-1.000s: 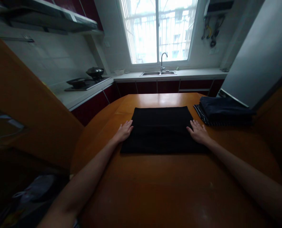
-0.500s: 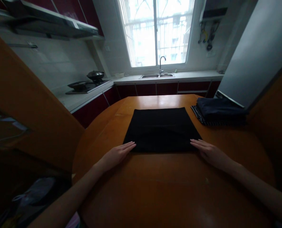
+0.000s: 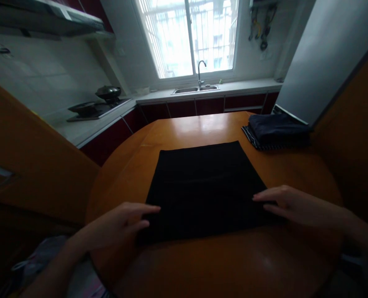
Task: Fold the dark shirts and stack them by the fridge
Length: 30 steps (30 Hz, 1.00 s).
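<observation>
A folded black cloth (image 3: 202, 190) lies on the wooden table in front of me, roughly rectangular, with its near edge slanting slightly. What kind of garment it may be does not show. At its near left side, my left hand (image 3: 121, 223) grips the edge between thumb and fingers. Opposite, my right hand (image 3: 292, 203) pinches the right edge, fingers on top and thumb nearer me. The near corners are dark and partly blurred.
Folded dark clothes (image 3: 277, 128), one striped, are stacked at the table's far right. The rounded wooden table (image 3: 199, 124) stands before a counter with a sink (image 3: 196, 89). Pans (image 3: 109, 93) rest on a stove at left. A wooden panel (image 3: 37, 161) rises on the left.
The black cloth has come toward me, its near edge now closer and slanted. My hands have gone from lying flat on its near corners to gripping its sides. The view has shifted.
</observation>
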### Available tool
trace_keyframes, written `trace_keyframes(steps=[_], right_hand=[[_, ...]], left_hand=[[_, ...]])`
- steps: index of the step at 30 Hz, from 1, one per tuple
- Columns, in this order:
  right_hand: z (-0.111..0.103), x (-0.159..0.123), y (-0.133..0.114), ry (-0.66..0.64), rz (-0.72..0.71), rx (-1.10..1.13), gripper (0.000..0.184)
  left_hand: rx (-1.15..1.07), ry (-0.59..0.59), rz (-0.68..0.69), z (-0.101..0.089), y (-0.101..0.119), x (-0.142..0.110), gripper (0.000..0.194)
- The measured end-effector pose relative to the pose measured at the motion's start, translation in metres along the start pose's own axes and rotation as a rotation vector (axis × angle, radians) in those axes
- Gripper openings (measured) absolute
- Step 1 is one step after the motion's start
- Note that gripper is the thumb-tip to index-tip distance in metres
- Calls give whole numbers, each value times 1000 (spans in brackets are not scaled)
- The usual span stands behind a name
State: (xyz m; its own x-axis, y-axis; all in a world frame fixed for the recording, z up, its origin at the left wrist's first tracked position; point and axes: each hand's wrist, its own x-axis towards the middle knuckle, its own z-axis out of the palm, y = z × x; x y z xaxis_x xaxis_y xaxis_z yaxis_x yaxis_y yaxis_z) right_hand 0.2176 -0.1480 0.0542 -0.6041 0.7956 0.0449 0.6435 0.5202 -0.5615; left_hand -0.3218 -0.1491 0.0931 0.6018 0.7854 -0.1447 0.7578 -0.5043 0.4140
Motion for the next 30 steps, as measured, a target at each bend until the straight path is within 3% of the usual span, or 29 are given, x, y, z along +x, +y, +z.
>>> trace_keyframes(steps=[2,4,6,8,13,20,24,30], right_hand=[[-14,42,14,138,92,102,32],[-24,86,33,206,150,133,34],[-27,121,51,168,198,122,35],[-25,137,65,108,217,114,36],[-19,124,82,3,262,141,43],[-23,112,81,-78,277,176,45],[-22,113,83,-66,230,139,47],[-27,111,80,53,174,154,51]], left_hand=[[-74,167,-59,-12,-17,37,41],[-93,259,-109,-18,-36,79,46],[-108,257,-147,-18,-52,111,46],[-136,202,-155,-13,-62,126,45],[-185,101,-127,1,-66,114,37],[-214,97,-94,6,-70,108,29],[-196,133,-57,8,-68,110,27],[-195,201,-73,6,-66,107,28]])
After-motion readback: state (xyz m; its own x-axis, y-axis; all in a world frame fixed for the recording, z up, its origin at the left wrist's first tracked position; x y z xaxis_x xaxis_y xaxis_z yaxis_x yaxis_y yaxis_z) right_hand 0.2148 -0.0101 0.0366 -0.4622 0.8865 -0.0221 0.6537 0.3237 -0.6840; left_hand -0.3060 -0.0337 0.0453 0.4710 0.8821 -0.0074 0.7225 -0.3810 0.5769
